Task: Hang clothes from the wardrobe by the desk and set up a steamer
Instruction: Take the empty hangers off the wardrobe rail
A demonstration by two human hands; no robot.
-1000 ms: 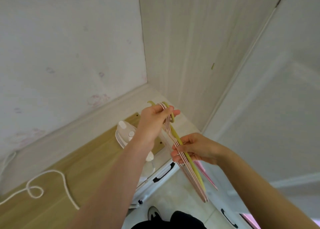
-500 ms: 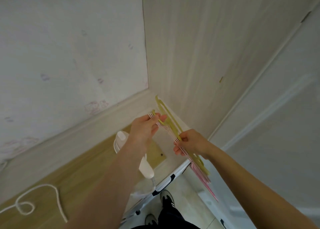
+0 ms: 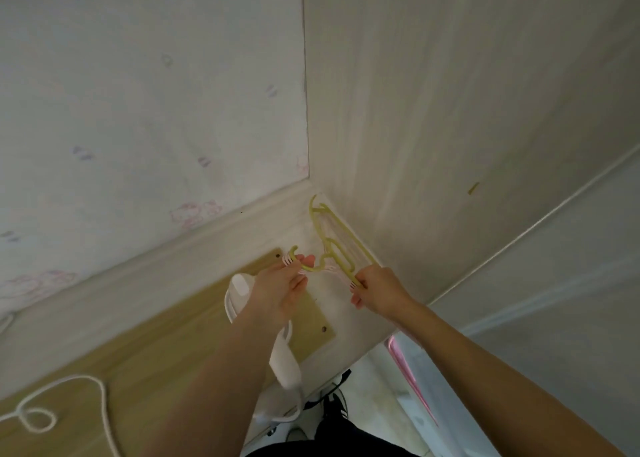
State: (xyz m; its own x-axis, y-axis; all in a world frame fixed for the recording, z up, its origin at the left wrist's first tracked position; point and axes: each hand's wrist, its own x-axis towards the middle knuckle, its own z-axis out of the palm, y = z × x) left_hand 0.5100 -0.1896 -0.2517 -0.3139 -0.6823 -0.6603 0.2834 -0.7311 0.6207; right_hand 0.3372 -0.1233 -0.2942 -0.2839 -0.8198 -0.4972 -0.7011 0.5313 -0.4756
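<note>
Above the wooden desk (image 3: pixel 104 352), the left hand (image 3: pixel 280 290) pinches the curved hooks of thin plastic hangers (image 3: pixel 332 252); at three o'clock, the right hand (image 3: pixel 375 292) grips their bars.

On the wooden desk (image 3: pixel 156 370) sit a white steamer (image 3: pixel 239 295) and a looped white cord (image 3: pixel 102 392).

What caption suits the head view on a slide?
Left hand and right hand grip yellow and pink hangers above the desk, near the steamer.
</note>
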